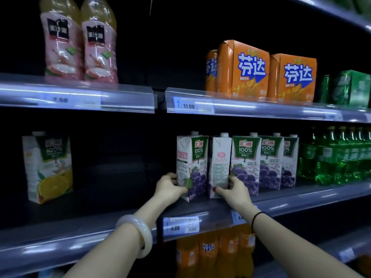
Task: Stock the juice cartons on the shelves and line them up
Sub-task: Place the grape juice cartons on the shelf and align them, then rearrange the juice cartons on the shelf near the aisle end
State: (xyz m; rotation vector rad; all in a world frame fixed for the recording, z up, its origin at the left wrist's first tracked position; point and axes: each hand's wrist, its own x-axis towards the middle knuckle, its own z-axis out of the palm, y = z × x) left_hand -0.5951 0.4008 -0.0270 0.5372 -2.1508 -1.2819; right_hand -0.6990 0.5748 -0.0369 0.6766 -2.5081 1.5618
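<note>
On shelf (301, 199): left hand (170, 187) grips end grape carton (192, 157), right hand (234, 192) grips next carton (219, 163).

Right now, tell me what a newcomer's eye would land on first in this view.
First, both hands at work on the middle shelf: the left hand grips the leftmost grape carton, and the right hand holds the side-on carton beside it. Next come the bright orange packs on the upper shelf, and a lone orange juice carton far left.
</note>
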